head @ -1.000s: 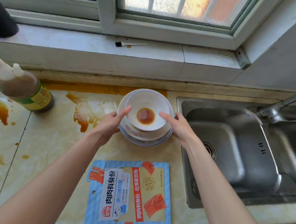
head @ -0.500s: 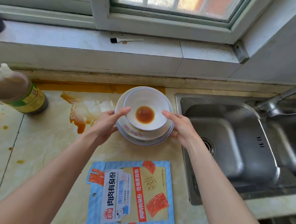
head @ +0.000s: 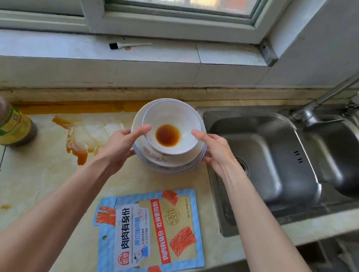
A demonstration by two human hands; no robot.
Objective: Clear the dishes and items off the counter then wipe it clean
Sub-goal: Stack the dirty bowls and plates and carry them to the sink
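One stack of dishes [head: 158, 158] is at the back of the counter [head: 35, 179], just beside the sink [head: 267, 162] with two basins: one bowl [head: 171, 116] with brown sauce on top of at least two plates. The left hand [head: 121, 142] and the right hand [head: 215, 152] each grip one side, thumb on the bowl rim, other fingers curled under the plates. One food packet [head: 149, 232] and one bottle [head: 7, 123] are also on the counter.

home kitchen: steel double sink [head: 277, 163] w/ tap [head: 332, 92], stained counter [head: 35, 179], window sill [head: 74, 47]
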